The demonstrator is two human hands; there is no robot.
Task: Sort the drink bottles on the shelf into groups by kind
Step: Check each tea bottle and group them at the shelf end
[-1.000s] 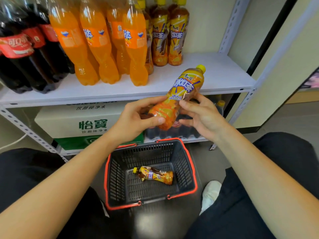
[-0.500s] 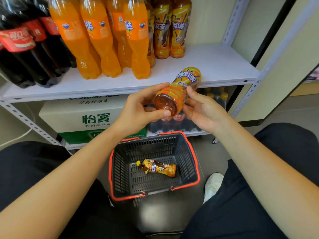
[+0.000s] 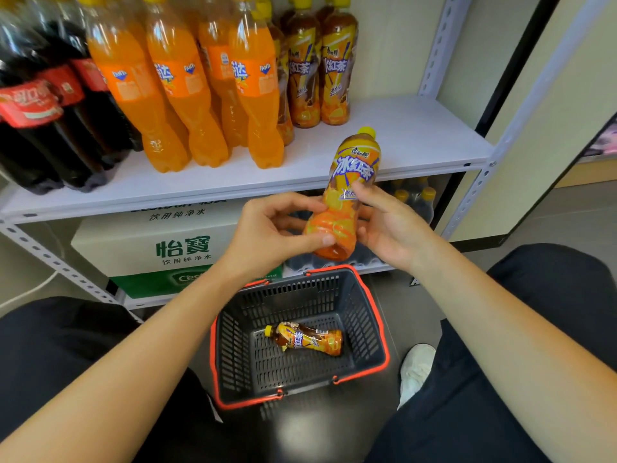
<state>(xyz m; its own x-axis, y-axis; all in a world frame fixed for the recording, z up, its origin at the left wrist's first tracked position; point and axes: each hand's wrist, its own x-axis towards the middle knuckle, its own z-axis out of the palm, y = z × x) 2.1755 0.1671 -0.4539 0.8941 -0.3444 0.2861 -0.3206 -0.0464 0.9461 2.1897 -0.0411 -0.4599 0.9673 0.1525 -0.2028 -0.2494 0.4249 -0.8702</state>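
Item 1: held iced tea btl [image 3: 350,195], yellow cap, label "冰红茶", centre of frame, tilted cap-up in front of shelf [image 3: 417,138] edge. Left hand [image 3: 267,235] grasps its base w/ thumb & fingers; right hand [image 3: 390,225] grasps the label side.
On shelf: Coca-Cola btls [image 3: 43,105] upper left; Fanta btls [image 3: 187,95] upper centre; shelved iced tea btls [image 3: 320,78] upright, just right of Fanta.
Under shelf, centre left: white carton [image 3: 150,248], "怡寶 饮用纯净水".
Lower centre: grey basket [image 3: 360,315], red rim; basket btl [image 3: 305,339], same iced tea, lies flat inside, cap left.
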